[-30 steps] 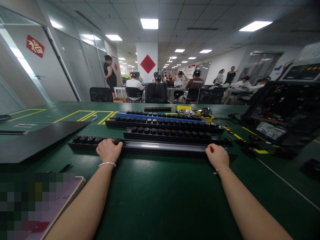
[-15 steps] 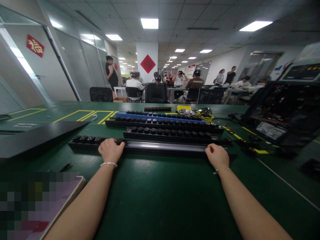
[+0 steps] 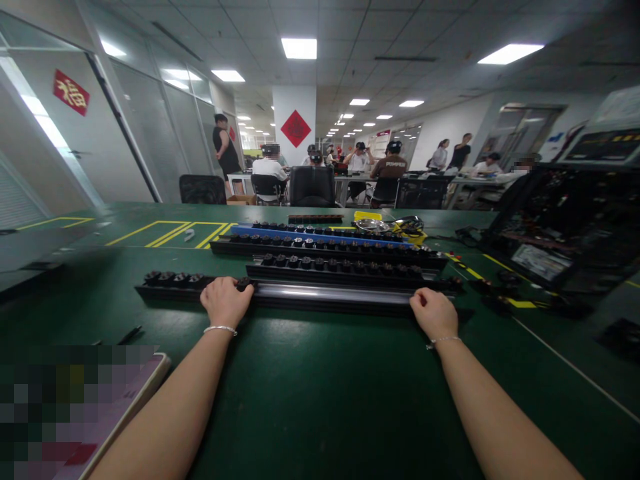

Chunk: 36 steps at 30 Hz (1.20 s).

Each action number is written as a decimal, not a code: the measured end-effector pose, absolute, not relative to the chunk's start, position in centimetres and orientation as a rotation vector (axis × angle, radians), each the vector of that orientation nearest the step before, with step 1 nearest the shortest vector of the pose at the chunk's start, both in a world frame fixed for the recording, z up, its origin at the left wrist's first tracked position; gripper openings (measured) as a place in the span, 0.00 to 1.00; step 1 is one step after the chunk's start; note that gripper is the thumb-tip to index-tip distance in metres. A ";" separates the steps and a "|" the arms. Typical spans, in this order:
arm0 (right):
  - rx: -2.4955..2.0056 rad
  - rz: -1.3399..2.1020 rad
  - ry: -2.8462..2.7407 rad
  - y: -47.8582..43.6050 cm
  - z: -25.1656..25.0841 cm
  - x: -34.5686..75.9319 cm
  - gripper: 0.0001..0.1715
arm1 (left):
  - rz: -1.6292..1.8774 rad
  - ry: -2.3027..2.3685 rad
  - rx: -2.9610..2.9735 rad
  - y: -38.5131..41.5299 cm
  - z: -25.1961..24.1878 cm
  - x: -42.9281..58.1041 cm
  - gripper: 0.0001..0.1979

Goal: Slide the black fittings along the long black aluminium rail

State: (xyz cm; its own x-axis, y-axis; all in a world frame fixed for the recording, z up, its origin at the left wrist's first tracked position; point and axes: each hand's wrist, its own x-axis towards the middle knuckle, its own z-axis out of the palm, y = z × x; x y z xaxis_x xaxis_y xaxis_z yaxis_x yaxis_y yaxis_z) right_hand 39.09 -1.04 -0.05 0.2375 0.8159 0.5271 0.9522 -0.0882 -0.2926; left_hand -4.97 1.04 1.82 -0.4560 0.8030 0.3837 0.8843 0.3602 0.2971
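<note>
Two-handed along a left-to-right rail, clasping a black piece with left hand, and with right hand curled near the right end, hold unclear.

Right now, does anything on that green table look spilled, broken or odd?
Nothing looks spilled or broken. The front strip is mostly bare between the left hand and right hand, whereas strips just behind carry rows of black pieces, so it stands out.

Mid-frame: my two grips, two bracelets, three black rails, one blue rail. Left of grips: four dark rollers. Upper frame: two large red diamonds.
</note>
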 end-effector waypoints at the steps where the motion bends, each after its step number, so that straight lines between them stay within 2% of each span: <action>1: -1.937 -0.304 -1.612 -1.1 0.0 39.1 0.11 | -0.696 -2.445 -1.535 1.0 1.8 -4.9 0.19; 20: -1.911 -0.387 -1.625 -0.8 -0.6 39.4 0.12 | -0.690 -2.376 -1.590 1.0 1.5 -4.0 0.19; 36: -1.966 -0.299 -1.616 -1.1 0.0 39.1 0.11 | -0.726 -2.366 -1.657 0.9 1.8 -3.7 0.17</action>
State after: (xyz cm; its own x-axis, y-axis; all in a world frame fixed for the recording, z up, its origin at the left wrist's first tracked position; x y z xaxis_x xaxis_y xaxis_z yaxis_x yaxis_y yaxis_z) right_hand 39.06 -1.06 0.01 0.2444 0.8250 0.5096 0.9527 -0.1064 -0.2845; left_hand -3.72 0.92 1.82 -0.3720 0.8382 0.3988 0.9176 0.2672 0.2943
